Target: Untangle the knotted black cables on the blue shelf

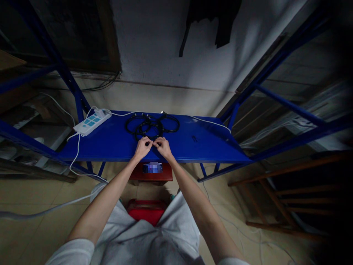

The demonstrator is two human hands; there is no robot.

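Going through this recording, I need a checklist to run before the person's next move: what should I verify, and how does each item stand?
1. Both hands in view: ok; left hand and right hand are together over the blue table.
2. What the fingertips pinch: cannot tell; too small.
3. Left coil clear of front coil: not ok; they overlap.
4. Right coil on the table: ok.
5. Power strip away from the hands: ok; at the table's left end.
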